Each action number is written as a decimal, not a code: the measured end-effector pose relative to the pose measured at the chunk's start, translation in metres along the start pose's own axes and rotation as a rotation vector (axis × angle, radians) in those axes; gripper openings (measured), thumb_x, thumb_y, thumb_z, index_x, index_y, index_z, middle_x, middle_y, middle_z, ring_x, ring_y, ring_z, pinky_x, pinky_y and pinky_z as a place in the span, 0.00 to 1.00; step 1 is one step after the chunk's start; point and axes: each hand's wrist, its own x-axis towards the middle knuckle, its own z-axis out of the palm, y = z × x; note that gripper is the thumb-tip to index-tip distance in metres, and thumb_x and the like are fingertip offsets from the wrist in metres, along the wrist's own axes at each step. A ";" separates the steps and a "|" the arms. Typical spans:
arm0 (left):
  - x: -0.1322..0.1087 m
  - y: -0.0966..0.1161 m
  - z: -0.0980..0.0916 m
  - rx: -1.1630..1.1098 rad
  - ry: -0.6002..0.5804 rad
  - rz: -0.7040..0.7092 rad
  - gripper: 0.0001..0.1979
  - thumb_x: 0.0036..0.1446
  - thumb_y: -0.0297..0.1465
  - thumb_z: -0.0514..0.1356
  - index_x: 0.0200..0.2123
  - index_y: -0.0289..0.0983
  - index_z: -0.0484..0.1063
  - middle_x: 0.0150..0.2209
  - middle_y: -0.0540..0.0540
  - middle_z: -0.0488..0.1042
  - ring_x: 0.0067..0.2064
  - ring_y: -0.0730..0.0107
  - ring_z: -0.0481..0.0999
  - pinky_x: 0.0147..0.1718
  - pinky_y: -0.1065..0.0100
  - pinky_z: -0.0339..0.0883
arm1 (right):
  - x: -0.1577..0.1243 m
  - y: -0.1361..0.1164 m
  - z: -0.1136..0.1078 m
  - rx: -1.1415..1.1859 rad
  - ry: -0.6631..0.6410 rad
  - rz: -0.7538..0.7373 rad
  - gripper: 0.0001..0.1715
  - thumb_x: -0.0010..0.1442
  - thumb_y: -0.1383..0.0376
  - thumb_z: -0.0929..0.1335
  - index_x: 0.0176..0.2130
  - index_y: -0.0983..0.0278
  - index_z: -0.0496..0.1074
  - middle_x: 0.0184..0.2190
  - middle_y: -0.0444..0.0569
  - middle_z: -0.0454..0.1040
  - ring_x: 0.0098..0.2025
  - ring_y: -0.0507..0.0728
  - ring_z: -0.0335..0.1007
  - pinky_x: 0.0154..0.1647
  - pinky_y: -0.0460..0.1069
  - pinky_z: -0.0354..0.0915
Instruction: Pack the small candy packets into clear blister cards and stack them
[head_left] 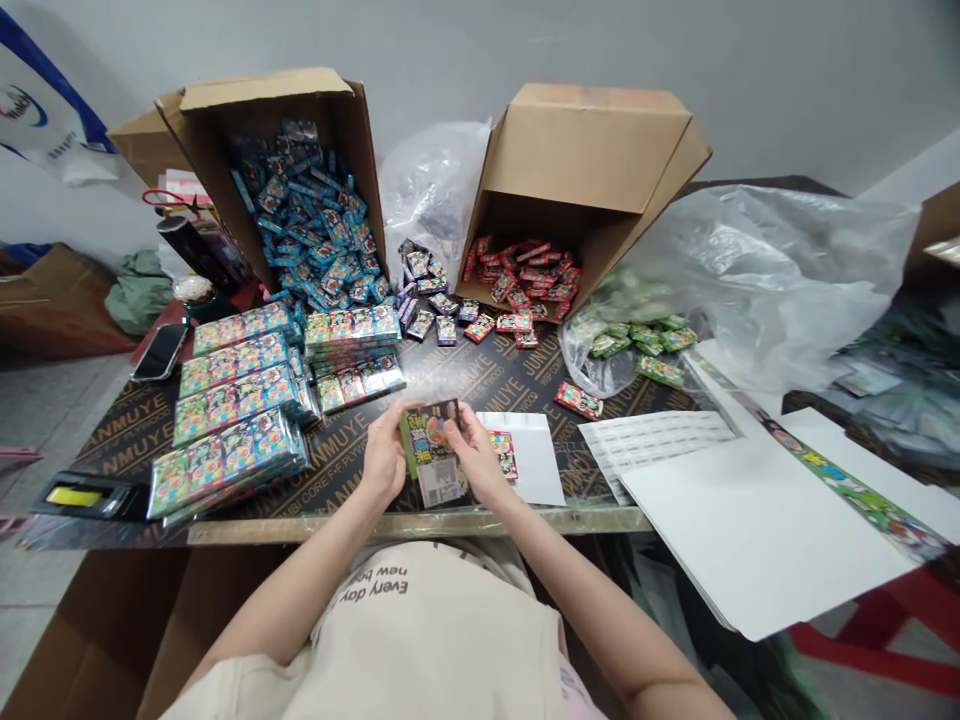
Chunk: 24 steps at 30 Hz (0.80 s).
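Observation:
My left hand [385,455] and my right hand [472,455] hold a small colourful printed packet [433,452] upright between them, above the edge of the table. A white label covers its lower part. Just right of my right hand, a similar red-and-green packet [503,455] lies on a white paper sheet [536,470]. To the left of my hands stand several shrink-wrapped bundles of green-and-pink packs [232,420] on the printed plywood tabletop [352,440].
Two open cardboard boxes hold blue packets [300,220] and red packets [521,275]. Loose packets and plastic bags lie behind. A phone [159,350] sits at the left. White sheets [757,530] overhang the right edge.

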 end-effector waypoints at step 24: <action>-0.015 0.048 -0.003 0.801 -0.214 0.357 0.05 0.42 0.31 0.70 0.27 0.40 0.81 0.30 0.45 0.80 0.32 0.61 0.78 0.37 0.63 0.71 | -0.017 -0.039 -0.032 -0.275 0.009 -0.203 0.05 0.50 0.62 0.74 0.32 0.57 0.80 0.35 0.47 0.80 0.38 0.60 0.76 0.45 0.57 0.70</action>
